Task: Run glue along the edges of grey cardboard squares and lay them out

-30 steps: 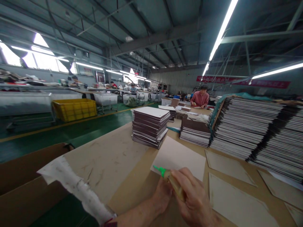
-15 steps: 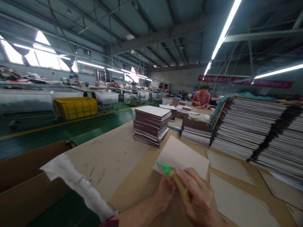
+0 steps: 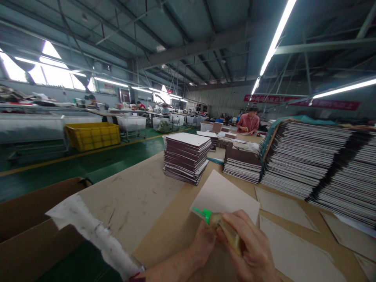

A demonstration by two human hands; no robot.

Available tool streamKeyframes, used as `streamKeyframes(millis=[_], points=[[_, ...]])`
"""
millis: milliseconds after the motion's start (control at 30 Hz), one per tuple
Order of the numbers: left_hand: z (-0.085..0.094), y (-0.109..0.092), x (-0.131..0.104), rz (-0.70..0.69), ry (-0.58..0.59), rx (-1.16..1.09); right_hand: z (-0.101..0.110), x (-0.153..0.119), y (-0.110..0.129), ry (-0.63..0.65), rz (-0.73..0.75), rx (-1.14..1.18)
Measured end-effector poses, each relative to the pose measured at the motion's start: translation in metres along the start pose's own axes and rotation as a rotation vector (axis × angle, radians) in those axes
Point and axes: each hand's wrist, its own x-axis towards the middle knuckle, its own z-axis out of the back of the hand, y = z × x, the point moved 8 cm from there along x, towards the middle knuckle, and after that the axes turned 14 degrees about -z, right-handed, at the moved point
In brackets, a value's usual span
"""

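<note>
My right hand (image 3: 249,244) is wrapped round a squeeze bottle (image 3: 225,228) with a yellowish body and a green nozzle. The nozzle points left, over the left corner of a pale flat board (image 3: 226,194); whether its tip touches the surface I cannot tell. Below the bottle, my left hand (image 3: 204,241) grips the near edge of this board, with its fingers partly hidden behind the bottle and the board. The board is held slightly above the brown work table (image 3: 164,219).
Beyond the board stands a stack of brown-and-white panels (image 3: 186,158). Large panel piles (image 3: 305,156) line the right side. Several flat boards (image 3: 296,246) lie at right. White crumpled paper (image 3: 100,235) hangs at the left edge, near a cardboard box (image 3: 35,211). A co-worker (image 3: 248,123) works farther back.
My right hand has shifted the bottle slightly; its nozzle tip sits a little lower and farther left, nearer the board's left corner. My left hand keeps its hold.
</note>
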Motion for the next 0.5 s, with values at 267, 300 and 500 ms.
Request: streamKeyframes(millis=[267, 300, 500], points=[[-0.01, -0.002, 0.004, -0.077, 0.073, 0.055, 0.01, 0.003, 0.003, -0.06, 0.095, -0.179], [-0.011, -0.004, 0.004, -0.081, 0.081, 0.055, 0.009, 0.001, 0.007, -0.043, 0.128, -0.192], [-0.017, -0.013, 0.001, -0.102, 0.098, 0.073, 0.016, 0.001, 0.016, -0.135, 0.187, -0.289]])
